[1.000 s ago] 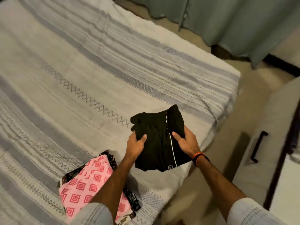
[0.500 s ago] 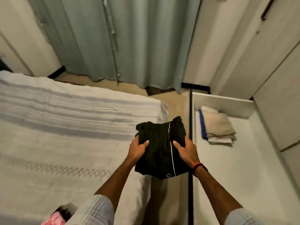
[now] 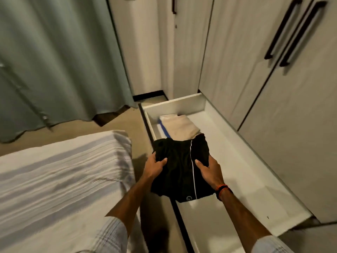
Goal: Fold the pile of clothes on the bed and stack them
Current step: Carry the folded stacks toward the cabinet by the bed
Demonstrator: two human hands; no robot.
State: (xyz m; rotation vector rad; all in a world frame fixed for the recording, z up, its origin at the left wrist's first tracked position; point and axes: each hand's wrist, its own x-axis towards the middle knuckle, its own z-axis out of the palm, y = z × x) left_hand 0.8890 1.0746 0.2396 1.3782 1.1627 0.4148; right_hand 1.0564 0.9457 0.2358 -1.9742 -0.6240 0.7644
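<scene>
The left hand (image 3: 155, 166) and right hand (image 3: 209, 170) are gripping the folded black shorts (image 3: 182, 167) by opposite edges, holding them between them above the open white drawer (image 3: 237, 161), near the folded beige cloth (image 3: 179, 127).

Upper left of the frame: a grey-green curtain (image 3: 54, 61) hanging to a tan floor (image 3: 125, 123), its hem lifted at one spot. Right and upper right: pale wardrobe doors (image 3: 300, 115) with long black handles (image 3: 284, 28), and an open white drawer (image 3: 242, 161) pulled out below them. Far end of the drawer: a folded beige cloth (image 3: 180, 126) lying on something with a blue edge.
</scene>
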